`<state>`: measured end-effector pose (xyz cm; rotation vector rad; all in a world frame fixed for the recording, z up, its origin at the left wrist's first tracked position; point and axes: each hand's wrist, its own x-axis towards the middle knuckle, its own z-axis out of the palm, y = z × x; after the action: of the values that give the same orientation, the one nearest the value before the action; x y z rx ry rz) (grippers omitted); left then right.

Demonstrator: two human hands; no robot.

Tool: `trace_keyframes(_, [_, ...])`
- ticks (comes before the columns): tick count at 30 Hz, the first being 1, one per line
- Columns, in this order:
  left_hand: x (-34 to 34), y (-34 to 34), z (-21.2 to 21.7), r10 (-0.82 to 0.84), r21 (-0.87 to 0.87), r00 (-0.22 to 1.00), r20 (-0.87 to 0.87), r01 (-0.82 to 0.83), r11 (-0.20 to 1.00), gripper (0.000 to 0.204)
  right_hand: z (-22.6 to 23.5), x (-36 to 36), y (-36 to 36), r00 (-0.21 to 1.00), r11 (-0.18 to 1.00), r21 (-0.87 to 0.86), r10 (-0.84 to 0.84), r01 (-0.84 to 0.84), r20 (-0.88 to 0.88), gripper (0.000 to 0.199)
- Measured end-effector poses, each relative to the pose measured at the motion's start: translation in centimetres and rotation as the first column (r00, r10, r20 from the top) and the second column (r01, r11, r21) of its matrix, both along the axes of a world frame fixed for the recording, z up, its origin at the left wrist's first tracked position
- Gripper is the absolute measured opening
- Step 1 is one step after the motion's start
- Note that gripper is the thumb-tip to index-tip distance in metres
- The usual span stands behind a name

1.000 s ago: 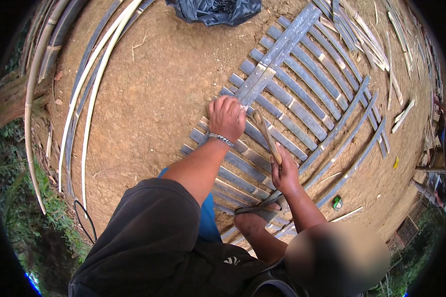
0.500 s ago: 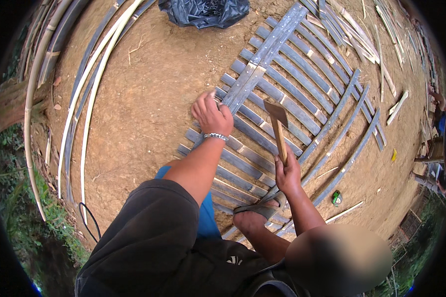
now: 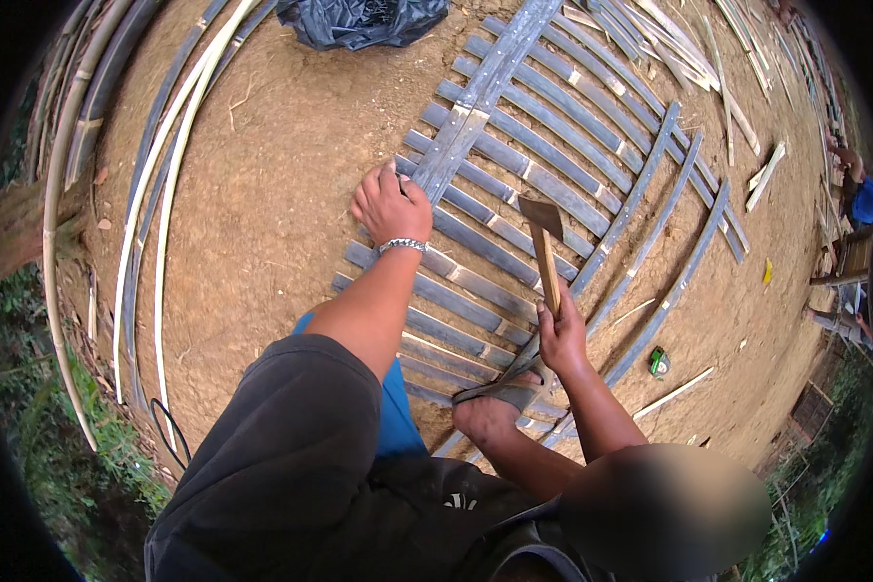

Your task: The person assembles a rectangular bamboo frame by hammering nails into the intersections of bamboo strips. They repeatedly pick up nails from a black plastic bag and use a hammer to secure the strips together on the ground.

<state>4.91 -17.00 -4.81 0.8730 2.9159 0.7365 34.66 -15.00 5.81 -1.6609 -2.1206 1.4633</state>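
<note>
A lattice of split bamboo slats [image 3: 553,182] lies on the ground, its cross slats fixed under a wide lengthwise strip [image 3: 453,142]. My left hand [image 3: 391,206] is closed at the left edge of this strip, beside the slat ends. Its fingers are curled together, and what they pinch, if anything, is too small to make out. My right hand [image 3: 564,335] grips the wooden handle of a hatchet [image 3: 545,242] low down. The hatchet's flat, rusty brown head points up, over the lattice's right half. A sandalled foot [image 3: 500,403] rests on the near slats.
A black plastic bag [image 3: 364,21] sits at the far edge. Long bamboo strips [image 3: 165,194] lie at left, with more split pieces [image 3: 684,58] at far right. A green tape measure [image 3: 659,363] is on the dirt at right. Another person [image 3: 858,189] is at the right rim.
The view has shifted, so the lattice and bag sit further left and up. My left hand stays by the strip. The hatchet is slightly further right relative to the lattice, still in my right hand.
</note>
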Motion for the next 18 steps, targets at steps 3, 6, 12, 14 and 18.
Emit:
trace_keyframes(3, [-0.4, -1.0, 0.3, -0.070, -0.075, 0.997, 0.041, 0.073, 0.995, 0.040, 0.0, -0.8, -0.4, 0.997, 0.997, 0.025, 0.070, -0.070, 0.017, 0.051])
trace_keyframes(6, [-0.7, -1.1, 0.5, -0.129, -0.082, 0.992, 0.011, 0.129, 0.988, 0.042, -0.5, -2.4, -0.2, 0.990, 0.991, -0.005, 0.137, -0.137, 0.042, 0.051])
trace_keyframes(12, [-0.6, -1.2, 0.5, -0.133, -0.130, 0.991, -0.024, 0.128, 0.983, 0.048, -1.9, -5.6, 0.5, 0.960, 0.945, 0.198, 0.276, -0.262, -0.046, 0.055])
trace_keyframes(14, [-0.6, -1.1, 0.7, -0.138, -0.128, 0.990, -0.011, 0.135, 0.982, 0.046, -2.6, -6.0, 0.9, 0.953, 0.941, 0.167, 0.303, -0.294, -0.030, 0.055])
trace_keyframes(18, [-0.6, -1.0, 0.8, -0.139, -0.114, 0.990, 0.030, 0.142, 0.983, 0.047, -3.3, -6.7, 2.2, 0.932, 0.924, 0.124, 0.363, -0.362, 0.011, 0.055])
